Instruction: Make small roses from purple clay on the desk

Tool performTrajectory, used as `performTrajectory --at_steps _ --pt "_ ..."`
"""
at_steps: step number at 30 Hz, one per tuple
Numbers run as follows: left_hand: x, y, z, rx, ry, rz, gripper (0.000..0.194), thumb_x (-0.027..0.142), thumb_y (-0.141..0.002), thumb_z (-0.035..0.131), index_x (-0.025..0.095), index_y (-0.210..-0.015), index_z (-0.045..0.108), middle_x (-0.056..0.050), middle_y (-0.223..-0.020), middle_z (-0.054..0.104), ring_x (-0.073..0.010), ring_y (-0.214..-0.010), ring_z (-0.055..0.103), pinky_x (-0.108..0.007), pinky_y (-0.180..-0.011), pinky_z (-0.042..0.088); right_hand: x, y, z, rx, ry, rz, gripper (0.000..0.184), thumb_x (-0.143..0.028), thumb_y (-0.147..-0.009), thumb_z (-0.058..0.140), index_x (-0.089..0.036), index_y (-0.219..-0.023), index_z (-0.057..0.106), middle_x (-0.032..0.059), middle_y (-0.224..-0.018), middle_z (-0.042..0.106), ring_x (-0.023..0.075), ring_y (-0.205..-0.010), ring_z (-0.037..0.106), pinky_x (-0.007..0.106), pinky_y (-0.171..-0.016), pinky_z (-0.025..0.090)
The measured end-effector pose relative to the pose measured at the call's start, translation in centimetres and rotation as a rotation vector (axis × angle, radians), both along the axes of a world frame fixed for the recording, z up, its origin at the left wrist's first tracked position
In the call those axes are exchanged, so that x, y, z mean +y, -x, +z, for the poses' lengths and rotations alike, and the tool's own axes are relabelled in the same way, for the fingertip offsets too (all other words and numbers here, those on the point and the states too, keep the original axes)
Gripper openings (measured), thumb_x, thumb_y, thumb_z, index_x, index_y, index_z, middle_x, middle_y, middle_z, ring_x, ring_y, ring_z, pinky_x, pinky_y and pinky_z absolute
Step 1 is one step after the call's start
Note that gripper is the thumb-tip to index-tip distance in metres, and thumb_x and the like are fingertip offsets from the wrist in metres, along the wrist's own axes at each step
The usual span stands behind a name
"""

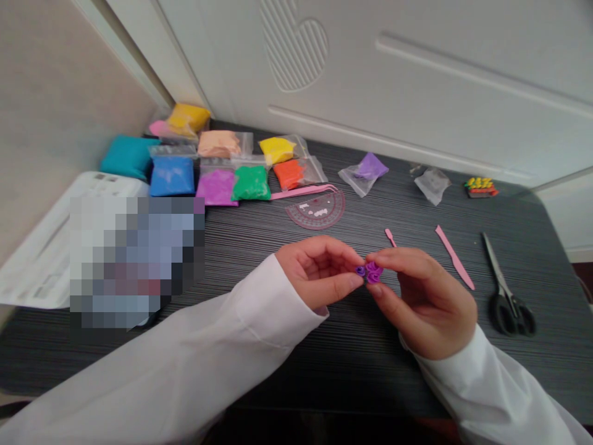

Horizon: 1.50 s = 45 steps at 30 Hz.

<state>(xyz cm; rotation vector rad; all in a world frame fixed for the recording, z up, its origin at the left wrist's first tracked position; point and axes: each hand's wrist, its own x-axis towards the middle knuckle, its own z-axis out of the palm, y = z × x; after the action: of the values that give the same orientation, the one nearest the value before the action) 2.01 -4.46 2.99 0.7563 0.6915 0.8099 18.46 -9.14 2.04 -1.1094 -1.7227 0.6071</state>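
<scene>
Above the dark table, my two hands meet fingertip to fingertip. Between the thumb and fingers of my right hand (pixel 424 296) is a small magenta clay piece (pixel 374 272) with a ruffled, petal-like surface. My left hand (pixel 319 269) pinches a smaller dark purple clay piece (pixel 360 271), which touches or nearly touches the magenta one; I cannot tell whether they are joined. Just behind my right hand lies a small pink tool (pixel 390 236), partly hidden by the fingers. A pink clay knife (pixel 454 256) rests to the right of that hand.
Black-handled scissors (pixel 507 296) lie at the right. A small yellow, green and red piece (pixel 482 186) sits behind them. Across the back are a bag of purple clay (pixel 370 167), a protractor (pixel 317 210), pink tweezers (pixel 301 191) and several clay bags (pixel 217 143). A pixelated area covers the left.
</scene>
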Motion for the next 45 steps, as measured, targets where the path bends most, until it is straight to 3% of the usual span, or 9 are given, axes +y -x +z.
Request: performTrajectory --at_steps 14,27,31,35,40,45 --pt "0.2 -0.3 -0.8 0.066 -0.017 0.067 0.016 0.002 -0.060 0.070 0.015 -0.068 0.067 0.005 -0.061 0.066 -0.0020 -0.058 0.058 -0.009 -0.059 0.045 0.6 -0.2 -0.9 -0.011 -0.003 -0.005 0.043 -0.003 -0.072 0.063 -0.023 -0.109 0.057 0.0043 -0.101 0.064 0.0183 -0.094 0.059 0.038 -0.085 0.047" --pt "0.2 -0.3 -1.9 0.153 -0.090 0.095 0.016 0.012 -0.056 0.076 0.017 -0.068 0.067 0.003 -0.062 0.068 -0.0041 -0.058 0.058 -0.012 -0.059 0.045 0.7 -0.5 -0.4 0.019 0.004 -0.051 0.040 -0.002 -0.072 0.062 -0.022 -0.107 0.058 0.0032 -0.101 0.064 0.0138 -0.095 0.059 0.030 -0.091 0.043" --pt "0.3 -0.3 -2.1 0.179 -0.108 0.095 0.016 0.013 -0.055 0.077 0.017 -0.067 0.067 0.003 -0.061 0.068 -0.0050 -0.057 0.058 -0.013 -0.058 0.045 0.6 -0.6 -0.6 0.143 0.069 -0.050 0.041 -0.003 -0.072 0.062 -0.025 -0.107 0.060 0.0008 -0.102 0.064 0.0141 -0.097 0.058 0.033 -0.095 0.040" --pt "0.3 -0.2 -2.1 0.196 -0.119 0.095 0.017 0.014 -0.055 0.077 0.017 -0.068 0.066 0.003 -0.061 0.068 -0.0057 -0.058 0.059 -0.014 -0.059 0.046 0.7 -0.5 -0.8 0.372 0.214 -0.021 0.033 -0.009 -0.076 0.063 -0.028 -0.103 0.062 -0.0010 -0.097 0.066 0.0123 -0.092 0.060 0.029 -0.088 0.046" --pt "0.3 -0.2 -2.1 0.207 -0.124 0.094 0.018 0.015 -0.054 0.078 0.016 -0.068 0.066 0.002 -0.061 0.067 -0.0066 -0.057 0.058 -0.015 -0.057 0.046 1.4 -0.8 -0.7 0.712 0.417 0.093 0.021 -0.021 -0.079 0.063 -0.032 -0.097 0.064 -0.0052 -0.092 0.069 0.0097 -0.084 0.065 0.025 -0.080 0.052" --pt "0.3 -0.3 -2.1 0.201 -0.129 0.095 0.018 0.016 -0.055 0.078 0.017 -0.068 0.067 0.003 -0.061 0.068 -0.0052 -0.057 0.058 -0.013 -0.057 0.046 2.0 -1.6 -0.4 0.913 0.583 0.189 0.016 -0.029 -0.078 0.066 -0.033 -0.093 0.066 -0.0067 -0.090 0.070 0.0079 -0.082 0.066 0.020 -0.076 0.052"
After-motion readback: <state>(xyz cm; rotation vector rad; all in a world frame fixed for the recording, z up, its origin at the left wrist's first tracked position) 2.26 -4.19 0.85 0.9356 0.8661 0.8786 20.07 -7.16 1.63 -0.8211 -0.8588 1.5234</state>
